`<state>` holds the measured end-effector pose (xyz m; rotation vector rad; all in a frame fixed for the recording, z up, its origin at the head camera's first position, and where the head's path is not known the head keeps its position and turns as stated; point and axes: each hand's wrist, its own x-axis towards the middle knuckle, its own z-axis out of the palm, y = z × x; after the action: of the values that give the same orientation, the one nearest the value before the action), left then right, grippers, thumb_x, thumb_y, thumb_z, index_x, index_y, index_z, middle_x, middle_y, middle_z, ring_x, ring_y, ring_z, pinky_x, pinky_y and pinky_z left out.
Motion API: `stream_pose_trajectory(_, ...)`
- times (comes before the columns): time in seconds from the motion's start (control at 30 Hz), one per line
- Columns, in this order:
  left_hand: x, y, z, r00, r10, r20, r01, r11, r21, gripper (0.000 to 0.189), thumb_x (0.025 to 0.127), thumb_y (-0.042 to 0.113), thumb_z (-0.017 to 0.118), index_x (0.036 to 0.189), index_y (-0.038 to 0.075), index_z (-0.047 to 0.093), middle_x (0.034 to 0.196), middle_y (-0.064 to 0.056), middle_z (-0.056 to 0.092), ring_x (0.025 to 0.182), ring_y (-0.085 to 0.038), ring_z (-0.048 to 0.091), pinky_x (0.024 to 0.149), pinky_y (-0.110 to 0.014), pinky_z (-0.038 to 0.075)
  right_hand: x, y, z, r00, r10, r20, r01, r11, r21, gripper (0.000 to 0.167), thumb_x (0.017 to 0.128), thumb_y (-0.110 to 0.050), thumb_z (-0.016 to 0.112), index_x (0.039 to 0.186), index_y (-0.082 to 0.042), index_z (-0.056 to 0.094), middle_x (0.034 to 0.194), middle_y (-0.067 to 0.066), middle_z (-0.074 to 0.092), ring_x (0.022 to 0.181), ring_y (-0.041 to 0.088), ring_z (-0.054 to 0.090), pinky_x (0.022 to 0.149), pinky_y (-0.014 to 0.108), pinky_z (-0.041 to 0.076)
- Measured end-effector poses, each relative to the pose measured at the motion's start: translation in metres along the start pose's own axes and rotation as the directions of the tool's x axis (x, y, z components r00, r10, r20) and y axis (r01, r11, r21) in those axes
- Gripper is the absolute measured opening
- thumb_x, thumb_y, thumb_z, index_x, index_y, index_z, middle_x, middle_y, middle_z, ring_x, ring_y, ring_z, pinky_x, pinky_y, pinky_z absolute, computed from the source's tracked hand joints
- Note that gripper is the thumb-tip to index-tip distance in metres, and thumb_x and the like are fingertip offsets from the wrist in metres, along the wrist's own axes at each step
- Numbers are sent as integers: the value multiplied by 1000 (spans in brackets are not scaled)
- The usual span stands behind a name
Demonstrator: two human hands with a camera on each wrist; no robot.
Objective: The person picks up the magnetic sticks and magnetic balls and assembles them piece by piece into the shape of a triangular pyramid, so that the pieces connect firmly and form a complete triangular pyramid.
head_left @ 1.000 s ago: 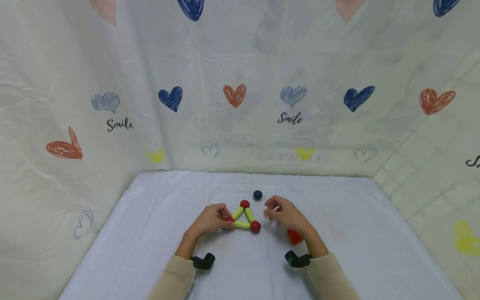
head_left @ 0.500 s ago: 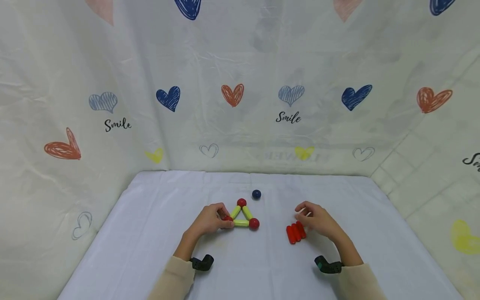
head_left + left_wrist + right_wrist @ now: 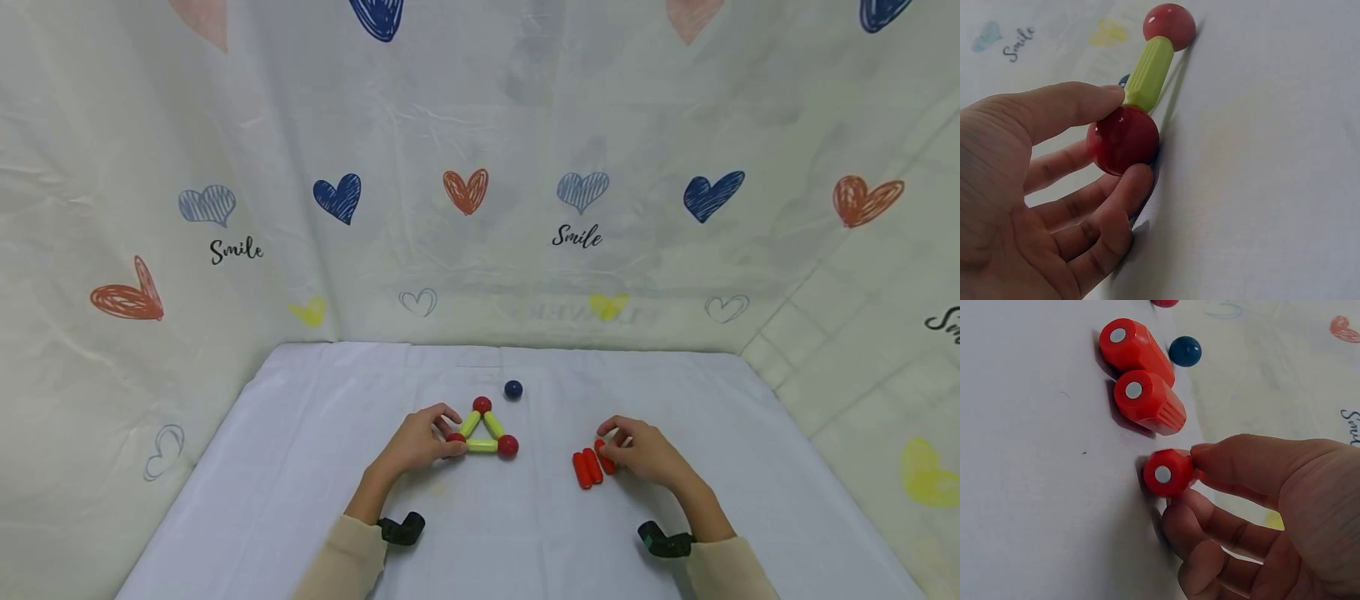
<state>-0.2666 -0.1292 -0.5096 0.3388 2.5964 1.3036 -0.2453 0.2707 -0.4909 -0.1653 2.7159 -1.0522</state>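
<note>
A flat triangle of three yellow-green magnetic rods [image 3: 482, 446] with a red ball [image 3: 507, 447] at each corner lies on the table. My left hand [image 3: 422, 438] grips the left corner's red ball [image 3: 1124, 141] between thumb and fingers. To the right, my right hand [image 3: 647, 452] pinches a red magnetic rod [image 3: 1171, 473] by thumb and fingers, its pale round end facing the wrist camera. Two more red rods [image 3: 1150, 403] lie side by side just left of it, a small gap between. The far ends of the rods point away from me.
A dark blue ball [image 3: 513, 389] sits alone behind the triangle. White cloth [image 3: 517, 533] covers the table, and a heart-printed curtain [image 3: 525, 275] hangs behind and along both sides. Each wrist wears a black camera [image 3: 402, 528].
My right hand has moved right from beside the triangle to the red rods and taken hold of the rightmost, which now stands apart from the other two. The left hand stays at its ball.
</note>
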Motion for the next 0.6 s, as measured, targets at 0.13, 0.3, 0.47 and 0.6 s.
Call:
stream_pose_trajectory(0.13, 1, -2, 0, 1000, -5, 17, 6, 1000, -24, 40, 84, 34, 85, 117, 23, 66, 99, 0, 69, 76, -18, 61, 65, -32, 52, 2, 0, -1, 999, 17, -28, -18, 999, -33, 26, 95, -17, 70, 119, -11, 65, 94, 6, 64, 77, 19, 59, 67, 32, 51)
stream_pose_trajectory(0.3, 2, -3, 0, 1000, -7, 28, 9, 999, -51, 40, 85, 32, 84, 118, 20, 67, 98, -2, 69, 72, -17, 65, 65, -32, 53, 3, 1, 0, 999, 31, -22, -32, 999, -39, 31, 92, -19, 74, 121, -12, 66, 94, 7, 64, 76, 19, 59, 67, 32, 52)
stream_pose_trajectory(0.47, 1, -2, 0, 999, -4, 34, 6, 998, -70, 38, 86, 30, 83, 119, 19, 67, 97, -3, 68, 68, -17, 66, 63, -33, 54, 3, -1, 1, 999, 27, -33, -29, 998, -62, 30, 91, -17, 74, 120, -13, 67, 95, 8, 63, 73, 19, 58, 64, 32, 51)
stream_pose_trajectory(0.6, 1, -3, 1, 999, -8, 31, 10, 997, -72, 38, 86, 30, 83, 119, 19, 67, 98, -3, 68, 67, -17, 65, 62, -33, 54, 5, -6, 1, 999, 20, -50, -23, 999, -48, 31, 93, -16, 71, 124, -14, 66, 99, 9, 64, 73, 19, 60, 63, 31, 52)
